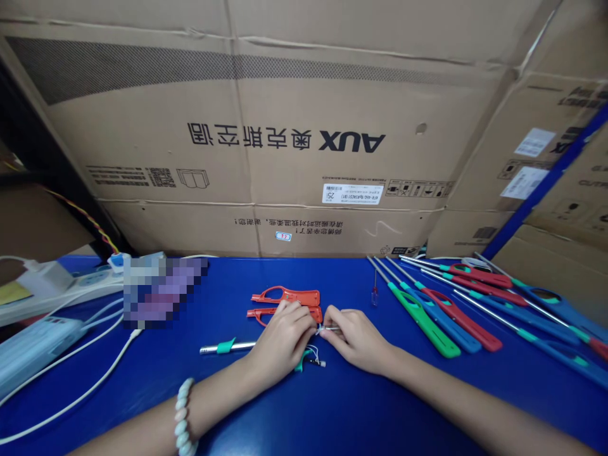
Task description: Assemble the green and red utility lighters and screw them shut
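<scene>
My left hand point(287, 335) and my right hand point(356, 339) meet fingertip to fingertip just over the table. Between the right thumb and forefinger is a small silvery rod point(333, 328). A bit of thin white wire point(319, 329) shows at the left fingertips; the rest of that grip is hidden. Under the left hand lie a green plastic trigger point(303, 361) and loose white leads. A metal tube point(244, 346) with a green collar point(226, 346) runs beneath that hand. Two red lighter casing halves point(299, 296) lie just behind, the nearer partly covered.
A small screwdriver point(375, 296) lies right of the casings. Several long gas lighters, including a green one point(425, 320), fan out at right. At left are a power strip point(95, 278), white cables and a light-blue power bank point(38, 348). A cardboard wall point(285, 171) stands behind.
</scene>
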`<state>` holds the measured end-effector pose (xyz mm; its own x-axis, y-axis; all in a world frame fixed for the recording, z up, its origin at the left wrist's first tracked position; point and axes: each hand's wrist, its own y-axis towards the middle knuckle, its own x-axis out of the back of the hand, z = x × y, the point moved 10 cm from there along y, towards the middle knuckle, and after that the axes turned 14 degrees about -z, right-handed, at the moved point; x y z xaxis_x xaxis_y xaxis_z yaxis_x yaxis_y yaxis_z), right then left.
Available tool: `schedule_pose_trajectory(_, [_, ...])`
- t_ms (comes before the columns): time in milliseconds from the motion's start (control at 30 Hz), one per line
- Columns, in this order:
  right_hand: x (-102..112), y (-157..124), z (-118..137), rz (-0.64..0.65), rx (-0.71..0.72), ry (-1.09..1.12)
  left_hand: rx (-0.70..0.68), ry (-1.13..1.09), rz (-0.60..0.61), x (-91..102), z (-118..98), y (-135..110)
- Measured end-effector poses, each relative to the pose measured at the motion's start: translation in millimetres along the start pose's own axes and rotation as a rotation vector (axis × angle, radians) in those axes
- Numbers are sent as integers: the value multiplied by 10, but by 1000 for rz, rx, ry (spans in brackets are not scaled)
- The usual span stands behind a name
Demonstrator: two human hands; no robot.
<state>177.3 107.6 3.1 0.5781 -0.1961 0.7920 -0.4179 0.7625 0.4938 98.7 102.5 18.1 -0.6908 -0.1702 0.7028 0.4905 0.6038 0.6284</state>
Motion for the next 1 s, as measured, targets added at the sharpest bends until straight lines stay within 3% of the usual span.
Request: schedule_pose_trajectory(1000, [-77, -12, 48, 75, 42, -48, -18, -50, 10, -6, -16, 10])
